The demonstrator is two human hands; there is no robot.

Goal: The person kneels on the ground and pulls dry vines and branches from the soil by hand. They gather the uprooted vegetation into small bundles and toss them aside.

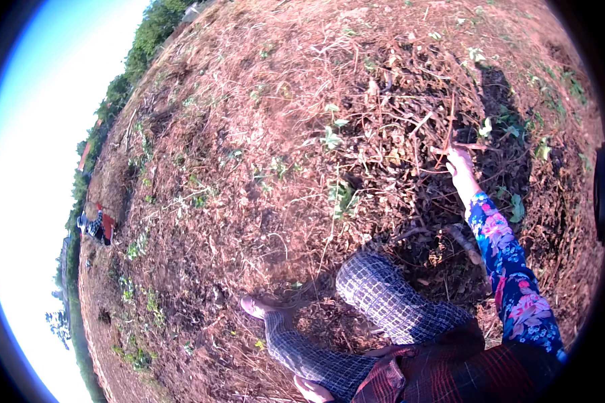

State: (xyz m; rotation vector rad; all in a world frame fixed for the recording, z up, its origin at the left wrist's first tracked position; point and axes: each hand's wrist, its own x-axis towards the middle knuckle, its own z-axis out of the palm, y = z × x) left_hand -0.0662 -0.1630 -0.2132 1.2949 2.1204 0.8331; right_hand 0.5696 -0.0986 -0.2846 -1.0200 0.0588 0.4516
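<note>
My right hand [460, 162], in a blue floral sleeve, reaches out over a heap of dry plants and is closed around thin brown stems [451, 126]. Dry curled leaves and tangled stalks [423, 101] lie around it. At the lower edge my left hand [312, 390] is only partly visible, beside my checked trouser leg [322, 360]; what its fingers do is hidden. A thick woody root or stick [465, 243] lies between my knee and the sleeve.
Dry brown soil with straw and small green plants [342, 196] spreads ahead. My bare foot [253, 306] rests on the ground. Another person [98, 226] is low to the ground far off at the left. Trees [151, 35] line the field's edge.
</note>
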